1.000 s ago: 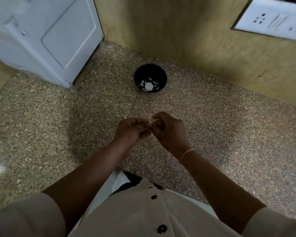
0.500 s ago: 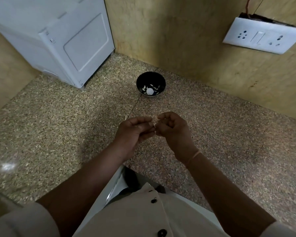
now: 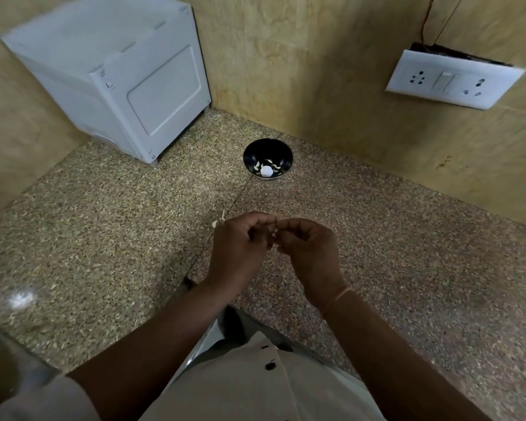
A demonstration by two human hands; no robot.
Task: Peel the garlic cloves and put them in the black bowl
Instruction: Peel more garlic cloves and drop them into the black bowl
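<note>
Head view, the only view supplied: the left hand (image 3: 240,250) and the right hand (image 3: 308,253) were held together above the speckled stone surface (image 3: 104,238), fingertips meeting between them. Both hands were curled shut, pinching a small pale item judged to be a garlic clove (image 3: 273,235); only a sliver of it showed, so how much skin remained on it could not be told. A thin pale scrap, probably skin or stem (image 3: 220,218), stuck out beyond the left hand's knuckles. The black bowl (image 3: 268,150) stood well apart from the hands, farther back near the wall, and held several pale pieces that appeared to be peeled cloves. A white appliance (image 3: 119,80) stood in the back left corner and a socket plate (image 3: 454,79) was on the wall to the right; neither was involved. Risks assessed: the clove was small and gripped at the fingertips only, so a hard pull on the skin could send it out of the pinch onto the surface. The gap to the bowl meant a tossed clove could miss the rim. Loose skin could cling to the clove and go into the bowl with it.
</note>
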